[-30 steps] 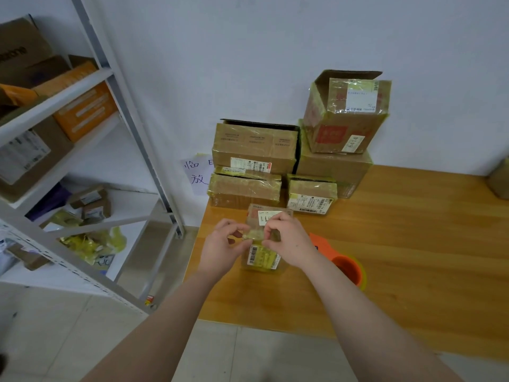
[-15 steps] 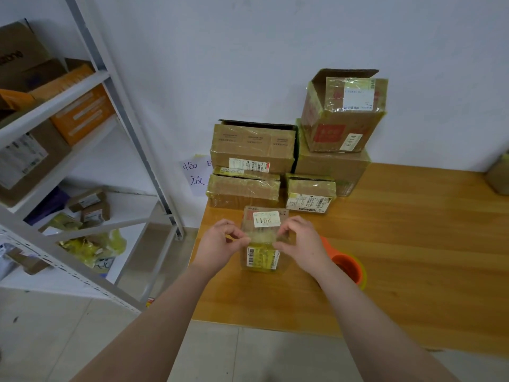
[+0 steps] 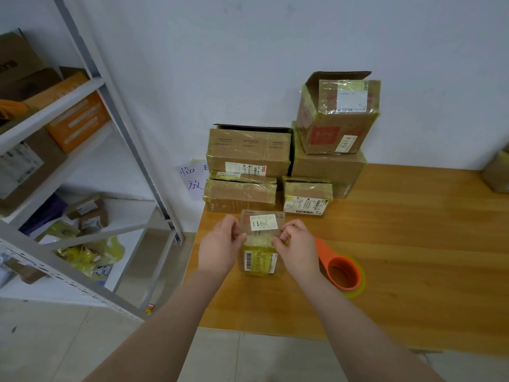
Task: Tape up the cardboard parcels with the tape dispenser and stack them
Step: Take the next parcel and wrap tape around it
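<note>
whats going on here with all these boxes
A person is working on a small parcel labelled 2911 at the near left of the wooden table. The left hand and right hand hold it at its sides, fingers curled at its edges. The orange tape dispenser lies unheld beside the right hand. Taped parcels are stacked against the wall behind.

Bare hands [image 3: 220,250], bare forearms [image 3: 162,329]
</note>
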